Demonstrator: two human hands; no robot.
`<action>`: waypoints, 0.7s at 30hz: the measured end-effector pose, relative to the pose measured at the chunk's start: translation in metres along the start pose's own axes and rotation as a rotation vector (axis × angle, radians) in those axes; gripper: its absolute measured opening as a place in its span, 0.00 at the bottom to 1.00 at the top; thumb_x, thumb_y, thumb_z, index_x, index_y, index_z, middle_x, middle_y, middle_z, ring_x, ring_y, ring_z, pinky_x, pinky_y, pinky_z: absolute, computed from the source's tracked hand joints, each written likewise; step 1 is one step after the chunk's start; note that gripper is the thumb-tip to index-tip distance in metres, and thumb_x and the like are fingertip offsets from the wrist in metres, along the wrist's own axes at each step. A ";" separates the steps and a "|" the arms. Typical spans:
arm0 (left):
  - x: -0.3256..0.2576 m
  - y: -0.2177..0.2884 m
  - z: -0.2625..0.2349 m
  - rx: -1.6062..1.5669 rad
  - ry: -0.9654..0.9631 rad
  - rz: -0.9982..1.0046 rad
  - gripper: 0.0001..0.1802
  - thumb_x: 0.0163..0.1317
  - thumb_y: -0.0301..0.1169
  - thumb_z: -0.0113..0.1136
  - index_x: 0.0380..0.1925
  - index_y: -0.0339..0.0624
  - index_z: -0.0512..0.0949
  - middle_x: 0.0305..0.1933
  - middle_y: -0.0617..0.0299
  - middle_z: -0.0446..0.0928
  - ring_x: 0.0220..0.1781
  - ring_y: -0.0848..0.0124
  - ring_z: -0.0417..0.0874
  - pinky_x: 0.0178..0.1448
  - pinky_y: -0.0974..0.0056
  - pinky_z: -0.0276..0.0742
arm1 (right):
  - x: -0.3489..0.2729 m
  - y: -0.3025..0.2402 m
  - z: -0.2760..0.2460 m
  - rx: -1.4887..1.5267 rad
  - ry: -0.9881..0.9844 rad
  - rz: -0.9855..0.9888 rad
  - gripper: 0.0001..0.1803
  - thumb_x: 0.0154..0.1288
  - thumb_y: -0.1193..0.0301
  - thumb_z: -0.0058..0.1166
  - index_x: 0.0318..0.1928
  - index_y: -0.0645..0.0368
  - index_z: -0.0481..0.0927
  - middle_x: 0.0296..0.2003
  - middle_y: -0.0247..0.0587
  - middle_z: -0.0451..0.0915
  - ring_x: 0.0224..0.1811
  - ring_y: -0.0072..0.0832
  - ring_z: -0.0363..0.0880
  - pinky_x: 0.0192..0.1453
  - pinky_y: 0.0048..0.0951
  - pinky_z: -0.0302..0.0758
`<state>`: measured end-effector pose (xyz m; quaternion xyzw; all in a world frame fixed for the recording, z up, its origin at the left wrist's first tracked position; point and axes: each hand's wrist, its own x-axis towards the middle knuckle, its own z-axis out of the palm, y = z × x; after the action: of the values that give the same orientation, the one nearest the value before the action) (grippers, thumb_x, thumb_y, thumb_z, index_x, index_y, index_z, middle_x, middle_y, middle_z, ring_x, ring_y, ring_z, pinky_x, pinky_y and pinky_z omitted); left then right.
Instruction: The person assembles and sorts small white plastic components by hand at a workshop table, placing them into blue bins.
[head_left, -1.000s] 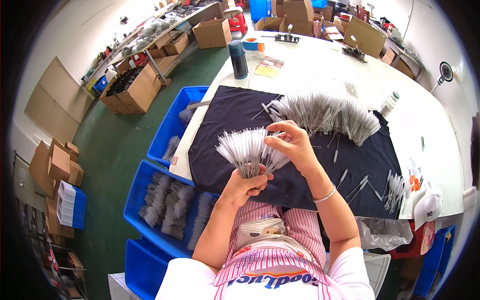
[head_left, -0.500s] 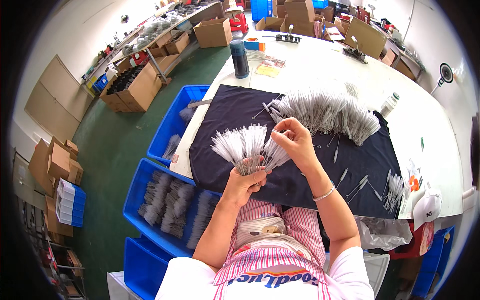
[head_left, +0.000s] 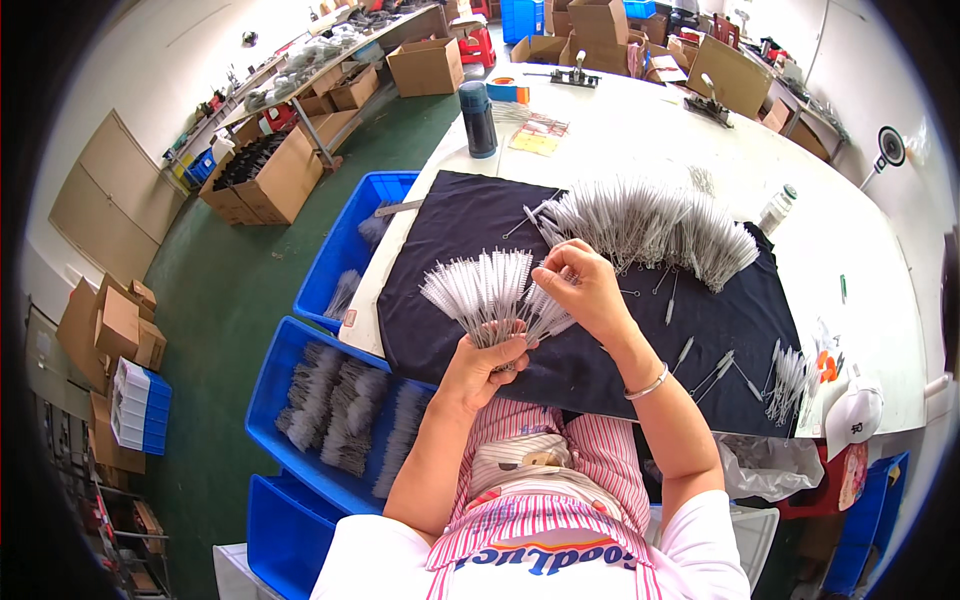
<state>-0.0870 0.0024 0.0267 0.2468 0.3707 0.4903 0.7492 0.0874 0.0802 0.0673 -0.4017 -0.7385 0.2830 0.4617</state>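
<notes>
My left hand (head_left: 487, 370) is wrapped round the wire stems of a bundle of straw brushes (head_left: 482, 290), white bristles fanned upward. Against the bundle's right side, my right hand (head_left: 583, 288) has thumb and forefinger pinched together at the bristle tips; what they grip is too small to make out. Beyond my right hand lies a wide heap of straw brushes (head_left: 650, 225) on a dark cloth (head_left: 430, 215). Several loose brushes lie on the cloth to the right, with a smaller pile (head_left: 790, 383) near its right edge.
Left of the white table (head_left: 870, 290) stands a blue bin (head_left: 268, 400) with rows of brushes, and another blue bin (head_left: 330, 250) behind it. A dark flask (head_left: 477, 120), a clear bottle (head_left: 778, 208) and a white cap (head_left: 855, 412) are on the table.
My right hand has shifted slightly left and down along the bundle's bristle tips. My left hand and its bundle have moved slightly left.
</notes>
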 end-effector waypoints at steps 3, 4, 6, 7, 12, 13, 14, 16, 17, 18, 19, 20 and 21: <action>0.001 0.001 0.000 0.027 -0.004 -0.002 0.17 0.51 0.25 0.67 0.41 0.38 0.74 0.34 0.52 0.79 0.25 0.73 0.77 0.18 0.79 0.61 | 0.000 0.000 0.001 -0.128 -0.029 0.110 0.13 0.53 0.68 0.60 0.40 0.56 0.80 0.32 0.40 0.77 0.33 0.31 0.76 0.39 0.30 0.73; 0.000 0.001 0.001 0.031 0.014 -0.012 0.17 0.51 0.24 0.66 0.41 0.38 0.74 0.34 0.53 0.79 0.25 0.73 0.77 0.17 0.79 0.61 | 0.002 0.000 0.003 -0.141 0.074 -0.065 0.12 0.53 0.68 0.59 0.40 0.57 0.80 0.33 0.40 0.78 0.35 0.31 0.78 0.41 0.30 0.74; 0.000 0.001 0.003 0.036 0.030 -0.022 0.17 0.51 0.24 0.66 0.41 0.38 0.74 0.34 0.53 0.79 0.25 0.73 0.77 0.17 0.79 0.60 | 0.002 0.001 0.002 -0.154 0.178 -0.239 0.12 0.54 0.68 0.59 0.39 0.57 0.81 0.35 0.41 0.78 0.37 0.31 0.79 0.43 0.30 0.74; -0.001 0.003 0.003 0.045 0.029 -0.019 0.17 0.51 0.24 0.66 0.41 0.38 0.74 0.34 0.53 0.79 0.25 0.73 0.77 0.17 0.79 0.60 | 0.002 0.002 0.000 -0.103 0.090 -0.179 0.12 0.54 0.68 0.59 0.39 0.58 0.81 0.36 0.42 0.79 0.38 0.32 0.79 0.44 0.29 0.75; -0.001 0.004 0.005 0.033 0.026 -0.007 0.16 0.51 0.24 0.66 0.40 0.37 0.74 0.32 0.55 0.78 0.24 0.75 0.76 0.17 0.79 0.58 | 0.001 -0.001 -0.003 0.167 0.027 -0.057 0.08 0.57 0.72 0.58 0.37 0.63 0.79 0.34 0.37 0.77 0.35 0.24 0.76 0.41 0.23 0.72; -0.002 0.005 0.006 0.035 0.032 -0.006 0.16 0.50 0.23 0.66 0.40 0.37 0.74 0.32 0.54 0.78 0.24 0.75 0.76 0.17 0.79 0.58 | 0.001 0.000 -0.003 0.166 0.029 -0.056 0.08 0.57 0.72 0.58 0.37 0.63 0.79 0.34 0.37 0.77 0.35 0.24 0.76 0.41 0.23 0.72; -0.002 0.005 0.007 0.037 0.039 -0.004 0.17 0.50 0.23 0.67 0.40 0.37 0.74 0.32 0.54 0.78 0.24 0.75 0.76 0.17 0.78 0.58 | 0.001 0.003 -0.002 0.275 0.024 0.025 0.08 0.59 0.73 0.57 0.35 0.65 0.79 0.33 0.35 0.76 0.34 0.21 0.74 0.39 0.22 0.71; -0.002 0.004 0.007 0.046 0.016 0.003 0.18 0.49 0.22 0.67 0.40 0.36 0.74 0.32 0.53 0.78 0.24 0.75 0.76 0.17 0.78 0.58 | 0.001 0.011 0.002 0.383 0.020 0.106 0.07 0.60 0.73 0.56 0.34 0.66 0.78 0.32 0.33 0.75 0.32 0.18 0.72 0.38 0.21 0.69; -0.002 0.005 0.007 0.053 -0.005 0.012 0.18 0.49 0.21 0.67 0.41 0.36 0.73 0.32 0.53 0.78 0.24 0.75 0.76 0.17 0.78 0.58 | 0.001 0.016 0.004 0.374 0.045 0.125 0.07 0.61 0.73 0.55 0.33 0.66 0.78 0.31 0.33 0.75 0.31 0.17 0.71 0.37 0.20 0.69; -0.001 0.005 0.006 0.054 -0.006 0.011 0.18 0.49 0.21 0.67 0.41 0.36 0.73 0.32 0.53 0.78 0.24 0.75 0.76 0.17 0.78 0.58 | 0.001 0.020 0.004 0.365 0.070 0.144 0.07 0.62 0.73 0.54 0.32 0.65 0.77 0.29 0.32 0.74 0.30 0.15 0.70 0.36 0.20 0.68; -0.001 0.005 0.006 0.052 -0.002 0.007 0.19 0.48 0.20 0.67 0.41 0.36 0.73 0.32 0.52 0.78 0.24 0.75 0.76 0.17 0.78 0.58 | 0.003 0.021 0.002 0.446 0.155 0.197 0.06 0.63 0.73 0.53 0.33 0.64 0.77 0.28 0.32 0.75 0.29 0.16 0.70 0.35 0.20 0.68; 0.000 0.005 0.005 0.049 0.003 0.003 0.20 0.48 0.20 0.67 0.41 0.36 0.73 0.32 0.52 0.77 0.23 0.75 0.76 0.17 0.78 0.58 | 0.006 0.023 -0.002 0.526 0.239 0.250 0.06 0.63 0.73 0.52 0.34 0.62 0.77 0.26 0.32 0.75 0.27 0.16 0.70 0.34 0.20 0.67; 0.001 0.005 0.003 0.046 0.003 0.005 0.20 0.48 0.20 0.67 0.41 0.36 0.73 0.32 0.52 0.77 0.23 0.75 0.76 0.17 0.78 0.58 | 0.013 0.025 -0.011 0.546 0.392 0.270 0.06 0.64 0.72 0.51 0.35 0.62 0.77 0.24 0.32 0.75 0.26 0.18 0.72 0.32 0.20 0.67</action>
<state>-0.0864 0.0054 0.0318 0.2641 0.3825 0.4838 0.7415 0.1023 0.1046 0.0581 -0.4040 -0.4736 0.4458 0.6433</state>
